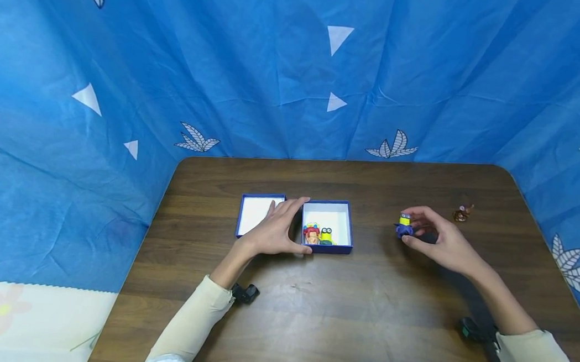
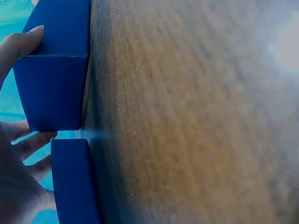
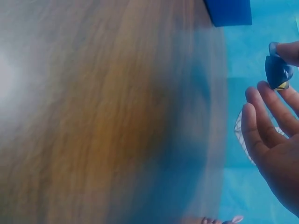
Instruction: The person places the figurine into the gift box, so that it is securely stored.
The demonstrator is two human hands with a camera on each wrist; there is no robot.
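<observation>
I am remotely watching the left hand point(image 1: 276, 230) gripping the blue box point(image 1: 333, 249), while the right hand point(image 1: 441, 240) is pinching a purple-and-yellow figurine point(image 1: 404, 230) well right of it, possibly risking a drop if that pinch loosens, with a brown figurine point(image 1: 461, 215) sitting beyond.

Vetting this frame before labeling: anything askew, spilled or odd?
Nothing stands out: no visible spill or damage. The open box sits flat beside its lid; the brown figure is apart, near the right hand, too small to tell whether upright.
</observation>
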